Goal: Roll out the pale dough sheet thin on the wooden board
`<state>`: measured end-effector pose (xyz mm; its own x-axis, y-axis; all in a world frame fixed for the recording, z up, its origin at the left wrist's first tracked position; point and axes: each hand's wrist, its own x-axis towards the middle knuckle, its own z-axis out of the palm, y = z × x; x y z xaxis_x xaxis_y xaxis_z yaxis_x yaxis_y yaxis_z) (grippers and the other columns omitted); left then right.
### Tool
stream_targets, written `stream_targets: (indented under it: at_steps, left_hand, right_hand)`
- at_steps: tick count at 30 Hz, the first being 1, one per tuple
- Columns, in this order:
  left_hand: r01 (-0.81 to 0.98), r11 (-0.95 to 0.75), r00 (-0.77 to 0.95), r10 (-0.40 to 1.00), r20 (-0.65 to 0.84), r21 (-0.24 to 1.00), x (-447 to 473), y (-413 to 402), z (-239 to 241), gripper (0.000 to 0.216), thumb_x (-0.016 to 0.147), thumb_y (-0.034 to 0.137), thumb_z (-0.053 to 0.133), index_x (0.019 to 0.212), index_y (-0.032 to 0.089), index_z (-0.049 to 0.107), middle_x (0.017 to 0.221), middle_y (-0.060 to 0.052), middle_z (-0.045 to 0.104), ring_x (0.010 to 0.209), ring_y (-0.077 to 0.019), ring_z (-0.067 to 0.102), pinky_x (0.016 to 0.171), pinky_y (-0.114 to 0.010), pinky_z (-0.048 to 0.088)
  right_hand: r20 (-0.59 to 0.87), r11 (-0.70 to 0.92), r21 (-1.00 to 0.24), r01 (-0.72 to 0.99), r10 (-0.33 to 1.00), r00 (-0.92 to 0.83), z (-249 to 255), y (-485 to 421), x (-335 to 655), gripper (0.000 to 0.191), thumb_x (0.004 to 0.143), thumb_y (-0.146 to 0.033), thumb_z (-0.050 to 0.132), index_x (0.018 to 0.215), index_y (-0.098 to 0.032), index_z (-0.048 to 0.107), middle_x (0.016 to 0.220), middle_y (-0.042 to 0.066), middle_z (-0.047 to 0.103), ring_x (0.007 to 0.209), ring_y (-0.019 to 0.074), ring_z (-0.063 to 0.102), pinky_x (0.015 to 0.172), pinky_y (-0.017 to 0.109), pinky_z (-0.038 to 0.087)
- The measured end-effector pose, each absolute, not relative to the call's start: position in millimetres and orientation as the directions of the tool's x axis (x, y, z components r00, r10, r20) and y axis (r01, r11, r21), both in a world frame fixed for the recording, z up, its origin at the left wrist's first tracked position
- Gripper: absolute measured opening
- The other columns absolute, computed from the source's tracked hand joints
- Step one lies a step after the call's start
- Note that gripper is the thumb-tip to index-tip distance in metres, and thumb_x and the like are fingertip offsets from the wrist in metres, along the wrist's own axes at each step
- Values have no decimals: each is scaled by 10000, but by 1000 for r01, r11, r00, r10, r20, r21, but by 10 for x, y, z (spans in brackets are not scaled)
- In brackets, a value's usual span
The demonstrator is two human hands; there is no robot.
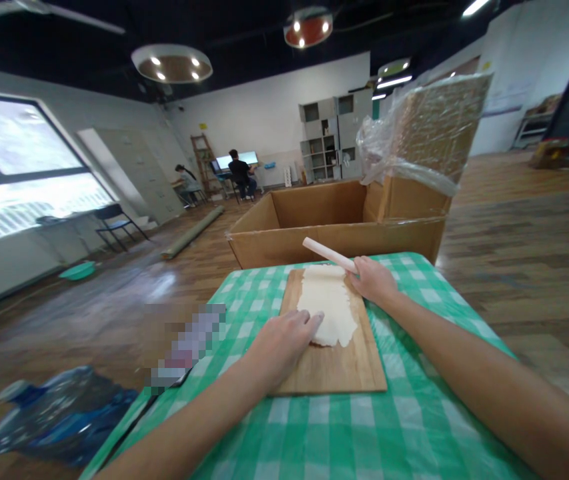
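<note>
A thin, pale sheet of dough (331,310) with ragged edges lies on a wooden board (334,373). My left hand (297,333) is at the dough's left edge, its fingers curled together and pinched against the dough. The fingertips are partly hidden. My right hand (371,277) is wrapped round the right end of a pale rolling pin (325,252). The pin is slanted at the far edge of the board, its free end pointing up and to the left, above the far end of the dough.
A green checked tablecloth (314,433) covers the table. A blurred-out flat object (189,350) lies at the left edge. A big water bottle (64,413) is on the floor at left. Beyond the table stands a large cardboard box (334,243). Two people sit at the back.
</note>
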<state>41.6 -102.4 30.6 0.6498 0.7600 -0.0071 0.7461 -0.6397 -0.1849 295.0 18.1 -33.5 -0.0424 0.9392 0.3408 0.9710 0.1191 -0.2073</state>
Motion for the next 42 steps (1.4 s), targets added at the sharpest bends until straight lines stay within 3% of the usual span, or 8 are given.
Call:
stream_targets:
  at_steps: [5, 16, 24, 28, 34, 37, 42]
  left_hand:
    - [695, -700, 708, 706, -16, -164, 417, -1040, 312, 202, 1026, 152, 457, 1067, 192, 651, 1006, -95, 711, 965, -253, 702, 813, -355, 558]
    - [636, -763, 771, 636, 39, -118, 221, -1350, 177, 219, 1045, 173, 451, 1180, 202, 621, 1081, -92, 736, 996, -231, 724, 832, -336, 586]
    - [588, -800, 809, 584, 64, -123, 227, -1523, 180, 233, 1053, 235, 443, 1119, 197, 664, 1043, -86, 759, 952, -242, 736, 829, -377, 615]
    - [646, -763, 749, 624, 223, -38, 184, -1448, 382, 282, 1033, 399, 472, 1051, 233, 700, 1014, -84, 758, 978, -254, 724, 894, -404, 591]
    - [819, -558, 399, 723, 564, 137, 54, -532, 582, 372, 1069, 372, 384, 1229, 170, 652, 1244, -116, 700, 1169, -243, 656, 1032, -407, 522]
    - [836, -547, 434, 713, 551, 50, 123, -38, 424, 430, 1076, 341, 364, 1379, 114, 567, 1429, -153, 602, 1365, -252, 532, 1181, -424, 401]
    - [824, -553, 556, 745, 370, -126, 337, 439, -45, 470, 1098, 367, 285, 1338, 108, 596, 1394, -176, 632, 1338, -269, 553, 1179, -473, 386]
  right_hand:
    - [343, 126, -205, 971, 938, -49, -333, 183, 2950, 263, 1035, -429, 496, 1066, -204, 629, 1102, 83, 681, 976, 232, 640, 778, 317, 400]
    - [339, 132, -201, 971, 939, -58, -339, 189, 2949, 280, 1046, -434, 480, 1070, -198, 627, 1114, 97, 680, 1004, 234, 634, 806, 311, 399]
    - [341, 133, -197, 971, 938, -60, -301, 151, 2924, 252, 1044, -416, 489, 1041, -200, 619, 1109, 81, 688, 985, 217, 641, 772, 302, 388]
    - [370, 144, -187, 972, 927, -66, -205, 113, 2905, 285, 1050, -458, 476, 1024, -207, 611, 1058, 66, 691, 963, 214, 649, 753, 298, 386]
    - [320, 339, -69, 938, 898, -301, 49, -1, 2801, 382, 1043, -568, 468, 1085, -231, 643, 1085, 68, 685, 945, 215, 667, 750, 287, 405]
    - [260, 411, -9, 912, 881, -395, 55, -24, 2770, 403, 1048, -567, 458, 1121, -232, 671, 1148, 81, 677, 957, 227, 673, 763, 296, 425]
    - [248, 459, -12, 888, 862, -442, -46, 64, 2826, 432, 1074, -533, 398, 1177, -247, 704, 1203, 95, 657, 1040, 234, 642, 869, 319, 437]
